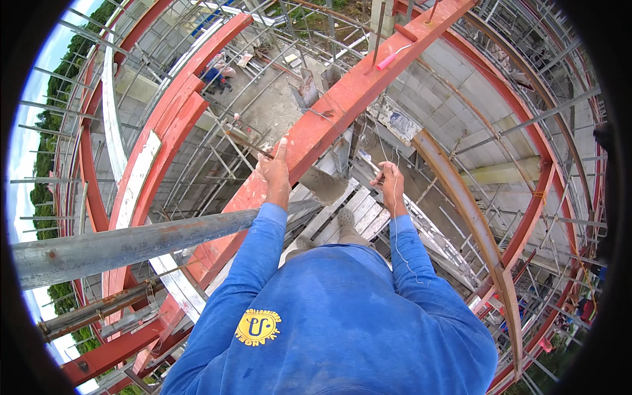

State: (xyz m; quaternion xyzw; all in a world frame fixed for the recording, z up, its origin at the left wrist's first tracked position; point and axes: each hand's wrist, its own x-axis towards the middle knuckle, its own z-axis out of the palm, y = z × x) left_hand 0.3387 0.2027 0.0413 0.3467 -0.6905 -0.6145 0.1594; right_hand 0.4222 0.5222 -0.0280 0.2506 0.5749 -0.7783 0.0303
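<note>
We stand high on scaffold planks point(359, 214) inside a round block-walled structure, looking down past our blue sleeves. Our left hand point(275, 170) rests against the edge of a red-painted steel beam point(342, 99) that runs diagonally up and to the right in front of us; its fingers lie together flat on the steel with the thumb pointing upward. Our right hand point(390, 181) is closed in a loose fist around a thin white string point(395, 217), which trails down along the right sleeve; a short pale object also sticks out of this fist, too small to make out.

A grey galvanised pipe point(125, 247) crosses horizontally just under our left forearm, between us and the beam. Farther up the beam a pink-handled tool point(393, 58) lies on its top face, beside a thin upright rod point(379, 33). To the left curve further red steel ribs point(168, 125), one with a white strip along it. To the right a rusty curved rail point(471, 210) sweeps downward, close by our right hand. Grey scaffold tubes point(217, 164) crowd the space below, and on the concrete floor far beneath another person point(216, 74) crouches.
</note>
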